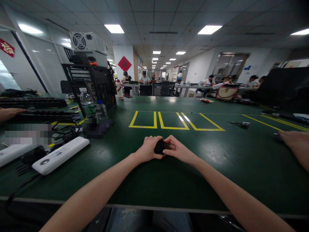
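Near the yellow tape rectangles (175, 128), both forearms are angling inward, the left hand (151, 148) and right hand (177, 149) gripping a small black object (159, 147) between them. Left of the tape, two clear plastic bottles (88, 104) are standing; their contents are hard to tell.

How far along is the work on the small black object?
Done: no finished result shows; the object lies nearer than the yellow tape outlines, outside them. In hand: the left hand grips the small black object, with the right hand at its other side. Left: at least letting go, I judge, since both hands are on it; further steps cannot be told.
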Action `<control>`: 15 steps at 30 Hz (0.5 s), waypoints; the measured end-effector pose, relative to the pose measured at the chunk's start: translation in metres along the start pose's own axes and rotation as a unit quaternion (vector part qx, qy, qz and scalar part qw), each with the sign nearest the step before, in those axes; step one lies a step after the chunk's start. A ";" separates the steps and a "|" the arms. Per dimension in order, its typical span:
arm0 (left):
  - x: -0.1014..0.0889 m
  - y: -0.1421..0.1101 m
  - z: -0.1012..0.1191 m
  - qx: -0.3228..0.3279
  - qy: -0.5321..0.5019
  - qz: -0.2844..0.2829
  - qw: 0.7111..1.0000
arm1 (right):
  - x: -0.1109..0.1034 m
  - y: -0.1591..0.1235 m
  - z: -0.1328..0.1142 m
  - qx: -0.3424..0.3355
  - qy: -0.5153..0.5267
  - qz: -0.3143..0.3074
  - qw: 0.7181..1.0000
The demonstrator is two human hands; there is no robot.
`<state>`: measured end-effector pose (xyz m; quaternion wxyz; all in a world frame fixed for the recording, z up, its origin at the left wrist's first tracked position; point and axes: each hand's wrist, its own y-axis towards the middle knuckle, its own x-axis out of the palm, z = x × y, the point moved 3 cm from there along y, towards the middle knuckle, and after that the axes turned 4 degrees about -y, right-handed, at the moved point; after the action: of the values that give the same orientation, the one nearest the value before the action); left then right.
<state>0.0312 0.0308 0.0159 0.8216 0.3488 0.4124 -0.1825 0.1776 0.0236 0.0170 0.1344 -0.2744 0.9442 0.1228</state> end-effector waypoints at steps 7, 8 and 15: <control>0.000 0.000 -0.001 -0.002 0.001 0.002 1.000 | -0.002 0.004 0.007 0.015 -0.003 0.037 0.999; 0.000 0.001 -0.001 -0.003 0.003 0.003 1.000 | -0.002 0.004 0.008 0.021 -0.004 0.039 0.999; 0.002 0.001 -0.002 0.000 0.003 0.009 1.000 | -0.001 0.002 0.006 0.024 0.000 0.003 1.000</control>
<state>0.0320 0.0327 0.0140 0.8221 0.3529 0.4115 -0.1740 0.1778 0.0277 0.0124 0.1403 -0.2679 0.9478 0.1008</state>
